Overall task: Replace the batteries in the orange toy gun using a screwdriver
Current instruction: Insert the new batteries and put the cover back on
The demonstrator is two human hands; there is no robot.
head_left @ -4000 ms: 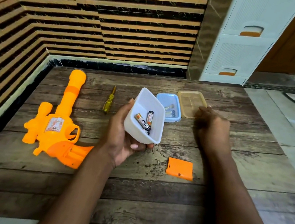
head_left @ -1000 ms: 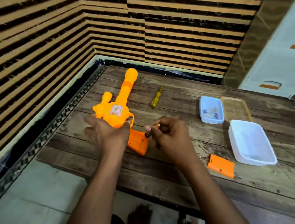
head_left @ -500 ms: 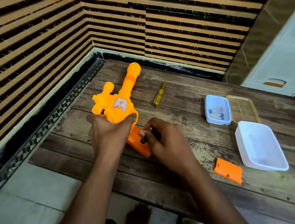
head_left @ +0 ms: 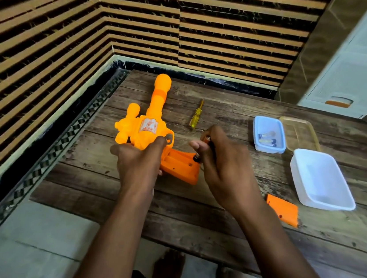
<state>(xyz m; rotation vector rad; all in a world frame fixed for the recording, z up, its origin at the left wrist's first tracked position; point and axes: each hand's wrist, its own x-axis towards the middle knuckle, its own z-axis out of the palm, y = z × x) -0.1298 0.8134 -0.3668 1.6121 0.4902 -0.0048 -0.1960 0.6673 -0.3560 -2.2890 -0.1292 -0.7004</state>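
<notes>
The step in hand looks like loading fresh batteries into the toy gun (head_left: 146, 132), which lies on the wooden table (head_left: 226, 215) with its barrel pointing away toward the wall. The left hand (head_left: 138, 165) curls round the gun's body just behind the trigger guard, steadying it. The right hand (head_left: 223, 166) pinches a battery (head_left: 201, 149) with its dark end touching the open grip. Next, I judge, the battery needs lining up with its slot and pressing in; polarity cannot be read here.

Right of the gun and nearer the front edge lies the loose orange cover (head_left: 282, 210), still to be refitted. The screwdriver (head_left: 196, 115) rests just right of the barrel, untouched. Farther right sit a small blue tray (head_left: 256, 134) holding batteries, a clear lid (head_left: 303, 135) touching it, and a white tub (head_left: 323, 179). The gun lies near the table's left edge, so room is tight there; bare planks lie open in front of it.
</notes>
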